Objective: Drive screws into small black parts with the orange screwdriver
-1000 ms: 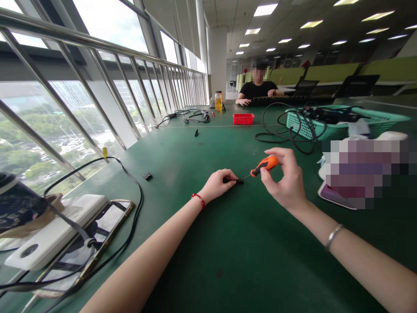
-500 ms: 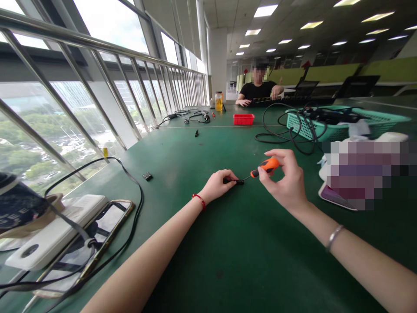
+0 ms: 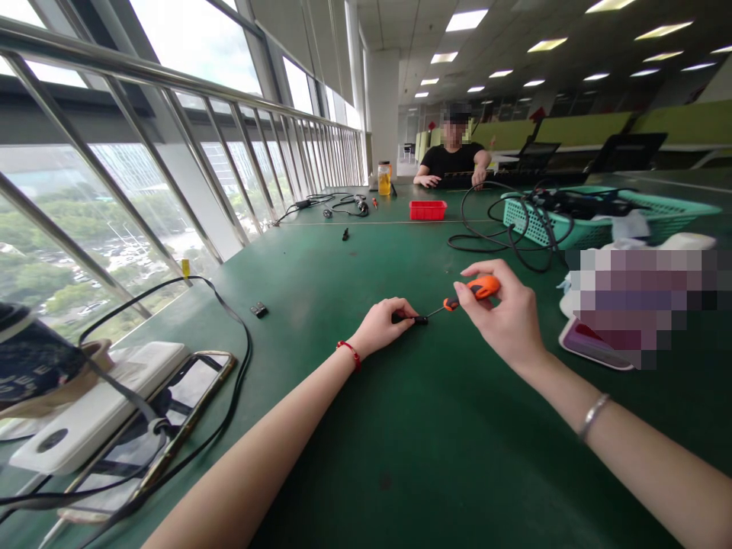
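My left hand rests on the green table, its fingers closed on a small black part whose exact kind I cannot make out. My right hand grips an orange and black screwdriver between thumb and fingers. The slim shaft slants down to the left, and its tip is at the right end of the black part. My left fingers cover much of that part. Left of my hands lies a small dark block-shaped piece, apart from both.
Ahead stand a red tray and a jar of yellow liquid. At right are a teal basket with looping black cables and a phone. A white power bank and cord lie left. A person sits across.
My right hand has moved slightly right with the screwdriver, and the handle has turned in its fingers. The left hand stays put. The person across has lowered one hand to the table.
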`<state>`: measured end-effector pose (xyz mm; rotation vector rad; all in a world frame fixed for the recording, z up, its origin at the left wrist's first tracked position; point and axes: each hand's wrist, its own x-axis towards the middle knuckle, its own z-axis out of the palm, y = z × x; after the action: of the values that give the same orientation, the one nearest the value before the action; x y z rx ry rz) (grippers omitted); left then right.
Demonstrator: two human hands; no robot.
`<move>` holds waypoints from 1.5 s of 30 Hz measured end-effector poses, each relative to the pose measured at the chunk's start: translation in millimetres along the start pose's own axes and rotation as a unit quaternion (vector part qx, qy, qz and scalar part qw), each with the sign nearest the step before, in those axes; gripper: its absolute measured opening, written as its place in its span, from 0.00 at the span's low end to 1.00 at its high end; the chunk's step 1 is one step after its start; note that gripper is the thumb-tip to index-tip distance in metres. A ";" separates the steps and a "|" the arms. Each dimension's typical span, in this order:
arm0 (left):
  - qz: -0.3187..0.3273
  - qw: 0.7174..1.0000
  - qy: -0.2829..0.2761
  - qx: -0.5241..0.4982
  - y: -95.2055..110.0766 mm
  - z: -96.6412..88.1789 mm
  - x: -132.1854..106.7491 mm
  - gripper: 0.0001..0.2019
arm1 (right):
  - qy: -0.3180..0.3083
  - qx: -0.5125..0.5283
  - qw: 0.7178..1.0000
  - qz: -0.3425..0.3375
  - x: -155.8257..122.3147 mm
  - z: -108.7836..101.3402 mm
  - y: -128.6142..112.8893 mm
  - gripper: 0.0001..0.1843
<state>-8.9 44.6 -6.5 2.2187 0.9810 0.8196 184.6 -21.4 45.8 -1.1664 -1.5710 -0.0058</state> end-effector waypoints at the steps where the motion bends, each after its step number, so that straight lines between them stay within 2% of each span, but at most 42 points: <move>1: 0.003 1.000 -0.002 0.003 -0.3 -0.1 0.1 0.06 | -0.001 -0.005 1.000 0.006 0.7 -0.8 -1.3 0.10; 5: 0.007 1.000 -0.002 0.013 0.5 -0.4 0.1 0.06 | 0.008 -0.008 1.000 0.009 1.2 -2.0 -4.8 0.09; 10: 0.009 1.000 0.001 0.012 1.9 -0.7 -0.7 0.06 | 0.000 0.027 0.999 -0.035 -0.1 -0.4 -5.8 0.15; 13: 0.010 1.000 -0.002 0.016 1.1 -0.7 -0.4 0.06 | -0.002 0.009 1.000 -0.015 -0.3 -0.6 -6.5 0.09; 17: 0.013 1.000 -0.002 0.015 0.9 -0.6 -0.1 0.06 | 0.001 0.006 1.000 -0.010 -1.4 -0.2 -5.6 0.09; 22: 0.012 1.000 -0.002 0.010 1.6 -1.0 -0.6 0.06 | 0.009 0.038 0.998 -0.040 -2.9 2.2 -3.1 0.16; 26: 0.013 1.000 -0.004 0.013 2.7 -1.7 -0.7 0.05 | 0.010 0.012 1.000 -0.019 -3.2 1.5 -4.5 0.11; 31: 0.011 1.000 -0.007 0.014 2.9 -2.0 -0.5 0.05 | 0.020 -0.015 0.999 -0.036 -4.3 0.8 -5.9 0.09; 37: 0.010 1.000 -0.005 0.007 1.4 -1.4 -0.7 0.06 | 0.002 0.011 0.998 -0.059 -4.9 1.1 -2.6 0.17; 41: 0.017 1.000 -0.007 0.012 1.3 -1.7 -0.4 0.06 | 0.008 -0.014 0.999 -0.040 -4.4 0.2 -5.7 0.10; 45: 0.014 1.000 -0.008 0.017 0.9 -1.8 0.0 0.06 | 0.025 -0.043 0.997 -0.059 -4.4 0.2 -6.6 0.09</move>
<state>-9.8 44.5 -4.8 2.2679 0.9653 0.8012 179.6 -27.5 46.0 -1.1308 -1.6061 -0.1809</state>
